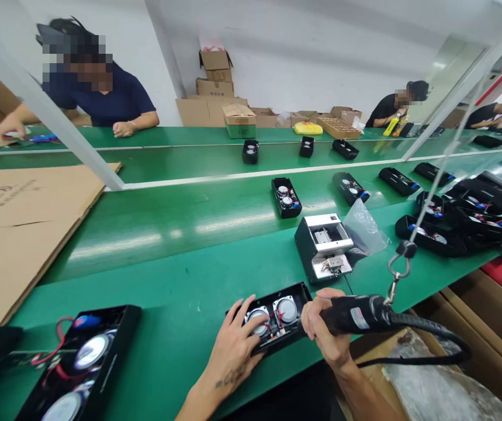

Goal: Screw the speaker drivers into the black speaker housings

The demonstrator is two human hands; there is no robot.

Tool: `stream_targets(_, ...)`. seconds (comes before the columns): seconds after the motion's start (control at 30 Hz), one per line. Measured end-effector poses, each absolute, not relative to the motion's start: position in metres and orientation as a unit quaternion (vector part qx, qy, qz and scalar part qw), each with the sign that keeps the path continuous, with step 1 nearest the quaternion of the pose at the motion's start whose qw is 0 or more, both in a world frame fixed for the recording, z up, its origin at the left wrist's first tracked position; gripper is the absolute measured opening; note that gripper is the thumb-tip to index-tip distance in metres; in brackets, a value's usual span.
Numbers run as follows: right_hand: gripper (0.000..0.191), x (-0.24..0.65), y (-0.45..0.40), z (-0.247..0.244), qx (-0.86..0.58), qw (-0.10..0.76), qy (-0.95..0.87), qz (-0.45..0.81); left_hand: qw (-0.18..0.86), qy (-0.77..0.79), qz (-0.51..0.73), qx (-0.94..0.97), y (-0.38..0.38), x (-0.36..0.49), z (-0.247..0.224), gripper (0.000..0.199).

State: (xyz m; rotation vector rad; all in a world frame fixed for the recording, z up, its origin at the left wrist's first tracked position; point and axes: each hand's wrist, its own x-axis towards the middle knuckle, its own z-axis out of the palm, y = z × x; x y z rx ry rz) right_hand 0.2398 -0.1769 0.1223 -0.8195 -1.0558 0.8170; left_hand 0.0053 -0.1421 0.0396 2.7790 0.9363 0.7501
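Observation:
A black speaker case [257, 302] lies open side up on the green bench in front of me, two round silver speakers with red wires inside. My left hand [235, 345] holds it at its left end, fingers over the left speaker and thumb along the near edge. In my right hand [327, 327] is a black electric screwdriver [358, 314], lying nearly level and pointing at the case's right end. Its tip is hidden behind my fingers. A hanging cord clips to the tool's back end, where a thick black cable also leaves it.
A black and silver screw feeder [323, 245] stands behind the case, a plastic bag [364, 228] beside it. Another speaker case [114, 345] lies at near left. Piled cases [474, 210] fill the right; cardboard [35, 216] lies left. Coworkers sit across a belt [167, 216] carrying cases.

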Motion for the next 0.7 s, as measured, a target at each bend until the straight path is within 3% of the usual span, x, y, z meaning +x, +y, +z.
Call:
stream_targets(0.4,0.027,0.248,-0.172,0.149,-0.359,0.735,-0.480,0.317,0.059,0.311,0.254,0.914,-0.143,0.006,0.039,0.030)
stream_targets(0.63,0.044,0.307,-0.092,0.197,-0.367,0.860,-0.352,-0.056,0.044,0.291,0.299,0.908,-0.137,0.005,0.037,0.036)
stream_targets(0.7,0.048,0.329,-0.070,0.198,-0.428,0.829,-0.357,-0.048,0.038,0.291,0.301,0.907,-0.135,0.005,0.036,0.039)
